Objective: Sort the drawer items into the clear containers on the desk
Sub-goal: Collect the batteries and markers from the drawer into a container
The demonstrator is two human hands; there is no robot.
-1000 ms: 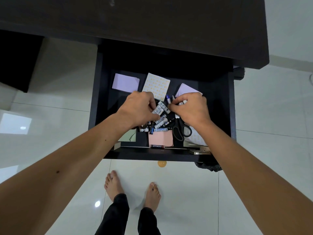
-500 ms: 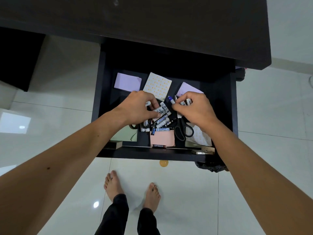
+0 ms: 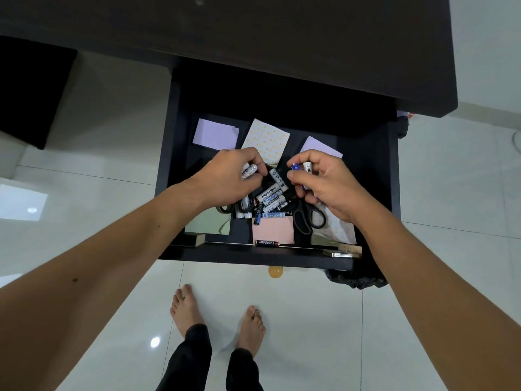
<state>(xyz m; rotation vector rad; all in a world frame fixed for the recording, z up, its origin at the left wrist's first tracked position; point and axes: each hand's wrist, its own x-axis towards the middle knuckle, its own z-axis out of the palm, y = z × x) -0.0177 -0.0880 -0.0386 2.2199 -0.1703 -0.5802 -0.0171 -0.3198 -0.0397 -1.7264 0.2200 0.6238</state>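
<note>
The open black drawer (image 3: 166, 176) holds a pile of white and blue batteries (image 3: 272, 197) in its middle. My left hand (image 3: 229, 174) grips white batteries (image 3: 249, 171) above the pile's left side. My right hand (image 3: 324, 182) holds several batteries (image 3: 306, 167) curled in its fingers, just right of the pile. Black scissors (image 3: 307, 218) lie partly under my right hand. A lone black battery (image 3: 266, 243) rests at the drawer's front. The clear containers are out of view.
Sticky notes lie around: purple (image 3: 215, 134), patterned yellow (image 3: 266, 138), purple (image 3: 320, 146), green (image 3: 208, 222), pink (image 3: 273, 232). The dark desk top (image 3: 282, 38) overhangs the drawer's back. My bare feet (image 3: 186, 309) stand on white tiles below the drawer front.
Both hands have lifted slightly off the pile and moved apart, each now carrying batteries. The view has shifted a little.
</note>
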